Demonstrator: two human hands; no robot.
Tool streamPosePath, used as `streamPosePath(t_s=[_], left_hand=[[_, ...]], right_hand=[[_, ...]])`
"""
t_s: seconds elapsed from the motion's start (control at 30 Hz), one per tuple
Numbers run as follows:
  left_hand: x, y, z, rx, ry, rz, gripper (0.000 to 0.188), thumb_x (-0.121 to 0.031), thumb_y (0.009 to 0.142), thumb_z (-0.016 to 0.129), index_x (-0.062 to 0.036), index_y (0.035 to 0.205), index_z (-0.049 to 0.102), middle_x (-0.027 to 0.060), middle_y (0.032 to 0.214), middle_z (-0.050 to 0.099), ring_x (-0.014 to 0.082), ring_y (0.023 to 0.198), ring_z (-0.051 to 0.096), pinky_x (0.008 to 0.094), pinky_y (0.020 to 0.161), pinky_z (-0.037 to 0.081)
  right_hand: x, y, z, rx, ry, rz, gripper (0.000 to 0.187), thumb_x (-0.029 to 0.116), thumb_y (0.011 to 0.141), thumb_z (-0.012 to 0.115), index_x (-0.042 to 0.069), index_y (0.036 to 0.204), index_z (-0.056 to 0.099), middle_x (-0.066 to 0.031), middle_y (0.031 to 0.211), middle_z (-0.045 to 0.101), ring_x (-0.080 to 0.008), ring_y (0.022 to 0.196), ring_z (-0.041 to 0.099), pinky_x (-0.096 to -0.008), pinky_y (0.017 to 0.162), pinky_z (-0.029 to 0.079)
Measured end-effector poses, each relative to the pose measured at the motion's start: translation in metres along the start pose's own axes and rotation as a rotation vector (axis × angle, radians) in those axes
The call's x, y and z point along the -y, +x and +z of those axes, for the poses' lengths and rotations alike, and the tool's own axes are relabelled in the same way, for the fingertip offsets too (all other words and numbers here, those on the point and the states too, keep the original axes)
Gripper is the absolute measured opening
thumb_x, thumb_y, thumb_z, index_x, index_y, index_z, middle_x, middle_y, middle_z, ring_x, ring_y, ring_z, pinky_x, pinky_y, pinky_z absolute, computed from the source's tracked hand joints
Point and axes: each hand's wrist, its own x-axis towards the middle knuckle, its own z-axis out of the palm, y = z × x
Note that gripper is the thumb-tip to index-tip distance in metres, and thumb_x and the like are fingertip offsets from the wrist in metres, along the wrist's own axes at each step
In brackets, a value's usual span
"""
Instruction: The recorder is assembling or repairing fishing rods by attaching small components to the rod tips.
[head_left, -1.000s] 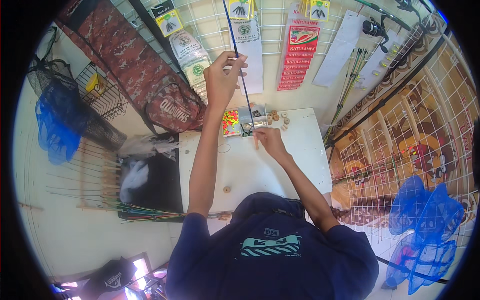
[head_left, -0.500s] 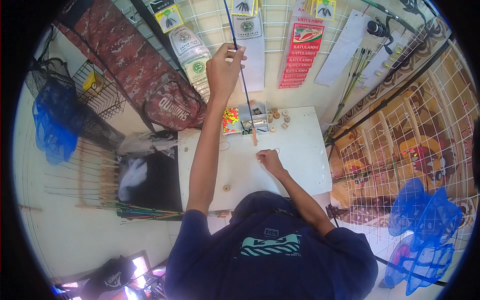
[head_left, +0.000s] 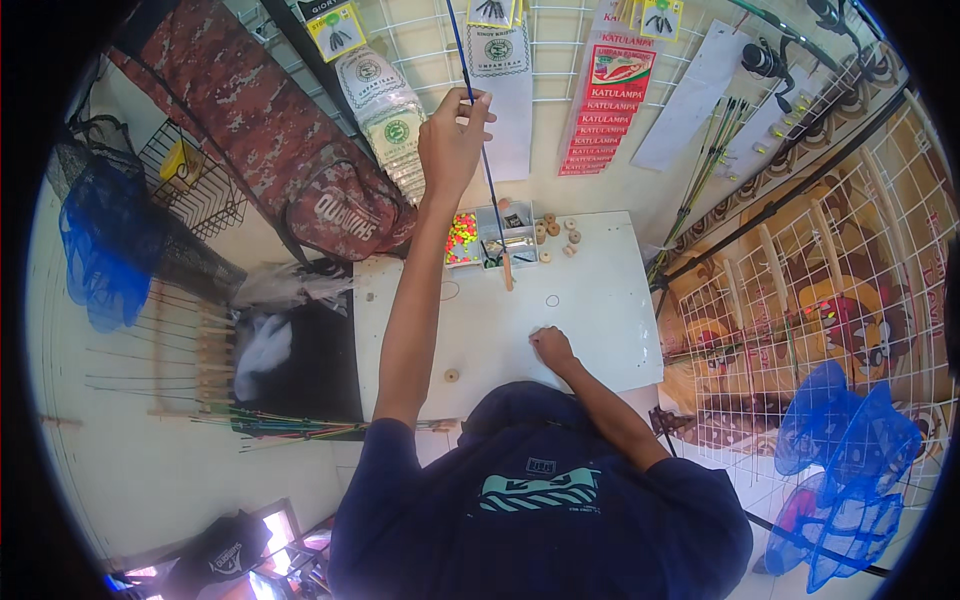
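Note:
My left hand (head_left: 452, 140) is raised at the far side, its fingers closed around a slim dark blue fishing rod (head_left: 489, 172). The rod slants down past a divided plastic box, and its light wooden handle (head_left: 507, 272) ends over the white table (head_left: 600, 330). Above the table's near half is my right hand (head_left: 552, 347), fingers curled together; whatever it may pinch is too small to see. Two thin rings are visible on the tabletop, a larger one (head_left: 450, 290) and a smaller one (head_left: 552, 300). A small round cork-coloured disc (head_left: 451, 376) lies at the near left.
The divided box (head_left: 522, 243) holds bright beads and small parts. Several cork-coloured discs (head_left: 553, 228) sit beside it. Ahead is a wire wall rack with hanging packets (head_left: 612, 90). A camouflage rod bag (head_left: 260, 130) leans left; blue nets (head_left: 850, 425) hang right.
My right hand has drawn back toward me and slightly right, away from the rod handle, uncovering the smaller ring. My left hand still grips the rod in nearly the same place.

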Motion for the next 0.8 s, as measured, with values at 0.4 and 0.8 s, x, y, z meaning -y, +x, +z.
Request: streamPosePath(t_s=[0.4,0.8], left_hand=[[0.039,-0.046,0.017,0.132,0.022,0.038,0.045,-0.022,0.097,0.053,-0.0053,0.137,0.041,0.0176,0.107,0.066,0.0261,0.076,0.071,0.0353,0.066,0.053],[0.061,-0.07,0.02,0.228,-0.009,-0.033,0.046,-0.009,0.093,0.052,-0.0086,0.139,0.046,0.016,0.093,0.071,0.0247,0.077,0.071,0.0339,0.07,0.054]], right_hand=[[0.016,-0.001,-0.032,0.023,0.219,0.129,0.059,0.044,0.086,0.065,0.005,0.129,0.056,-0.0172,0.096,0.069,-0.0338,0.092,0.066,-0.0422,0.082,0.053],[0.01,0.004,-0.058,-0.03,0.634,0.238,0.076,0.048,0.089,0.064,0.003,0.144,0.037,-0.0236,0.121,0.061,-0.0253,0.086,0.066,-0.0345,0.08,0.052]])
